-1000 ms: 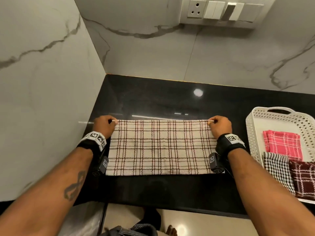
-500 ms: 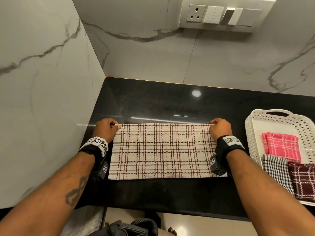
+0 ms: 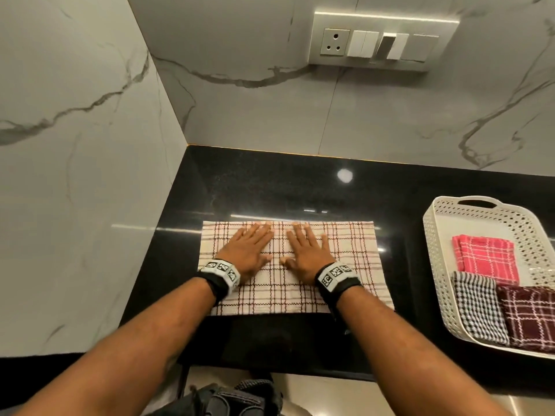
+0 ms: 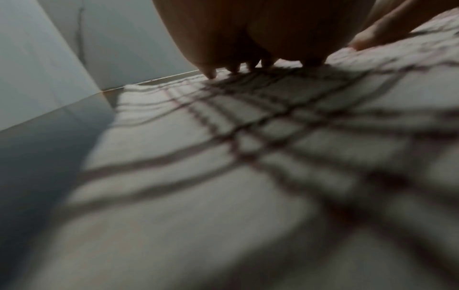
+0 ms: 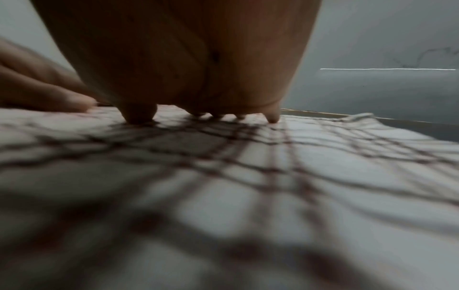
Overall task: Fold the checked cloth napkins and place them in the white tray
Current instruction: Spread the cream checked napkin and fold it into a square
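— Two hands flat on one cream checked napkin [image 3: 354, 259], mid-counter, long side parallel to counter's [image 3: 270, 181] front edge. Left hand [image 3: 247, 252] and right hand [image 3: 309, 253] side by side at cloth's middle, fingers straight, palms down, pressing, gripping nothing.

— Same from wrist views?

— Yes: left fingertips [image 4: 211, 75] and right fingertips [image 5: 273, 118] touching fabric near its far edge, nothing pinched. Far right corner slightly lifted in right wrist view.

— Tray's position?

— White tray [image 3: 480, 217] at counter's right edge, well apart from napkin. Already holding three folded cloths: pink [image 3: 486, 259], black-and-white [image 3: 477, 310], maroon [image 3: 531, 316].

— Stage?

— Probably smoothing after a first fold; another fold likely needed before fitting beside those three.

— Risks?

— Several. Glossy stone underneath, so sideways pushing could slide whole cloth instead of flattening it. Uneven pressure could shift the layers apart, leaving crooked edges. Raised corner could crease into next fold. Too large a final square might overlap others in tray.
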Tool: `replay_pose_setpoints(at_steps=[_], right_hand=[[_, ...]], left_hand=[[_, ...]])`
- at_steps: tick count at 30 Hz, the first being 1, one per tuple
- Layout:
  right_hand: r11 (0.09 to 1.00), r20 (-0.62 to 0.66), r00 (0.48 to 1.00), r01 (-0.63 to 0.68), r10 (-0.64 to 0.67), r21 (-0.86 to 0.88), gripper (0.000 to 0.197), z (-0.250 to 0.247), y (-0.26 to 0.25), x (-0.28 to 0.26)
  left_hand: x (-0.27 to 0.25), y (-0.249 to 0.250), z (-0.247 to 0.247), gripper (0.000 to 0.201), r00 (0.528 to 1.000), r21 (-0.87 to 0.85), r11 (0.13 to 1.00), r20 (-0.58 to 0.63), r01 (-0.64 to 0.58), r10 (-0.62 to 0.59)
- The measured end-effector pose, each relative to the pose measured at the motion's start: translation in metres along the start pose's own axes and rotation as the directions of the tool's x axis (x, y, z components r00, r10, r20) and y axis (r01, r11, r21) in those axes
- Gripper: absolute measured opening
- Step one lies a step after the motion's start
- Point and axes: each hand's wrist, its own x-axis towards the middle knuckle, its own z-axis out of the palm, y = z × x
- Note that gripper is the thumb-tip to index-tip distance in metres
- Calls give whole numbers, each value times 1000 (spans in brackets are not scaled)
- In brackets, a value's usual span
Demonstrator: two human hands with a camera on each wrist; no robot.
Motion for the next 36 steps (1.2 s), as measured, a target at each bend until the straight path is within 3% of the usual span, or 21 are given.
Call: replay_pose_setpoints(at_steps=[3,6,10,13,17,19,22,27,30,33,36], right_hand=[[987,-4,987,-159,159,18,88,2,54,-15],[938,-34,939,-339,342,71,97,2,101,-33],[906,-29,908,-416,419,75,97,-2,109,-42],[934,-70,932,-350,355,67,90,-4,69,-40],[998,-23,999,-42,43,46,76,15,-6,-38],[1000,9,1000,1,-1,27,72,24,-21,-37],[999,13,999,-40,40,-1,78,26,0,-40],[940,-1,944,-327,329,99,92,26,87,-71],[911,5,919,-390,393,132,92,23,103,-82],[929,-57,934,-343,353,138,85,21,70,-83],[978,-65,987,-138,150,157,76,29,10,-78]], left_hand=[[-18,-34,17,74,997,22,997,2,78,-78],[-41,-64,26,80,978,-18,978,-41,206,-207],[-49,-72,25,86,952,-30,951,-14,306,-307],[-41,-44,17,84,955,-61,957,-64,285,-289],[-27,25,11,72,998,10,1000,-54,27,-26],[-20,42,16,68,1000,65,998,2,-20,20],[-26,27,26,71,999,56,998,24,35,-36],[-75,-33,45,82,969,-23,969,27,247,-246],[-91,-47,43,84,942,-26,942,51,334,-333],[-85,-21,35,80,946,-65,944,1,323,-324],[-69,34,28,71,981,-92,980,-53,179,-184]])
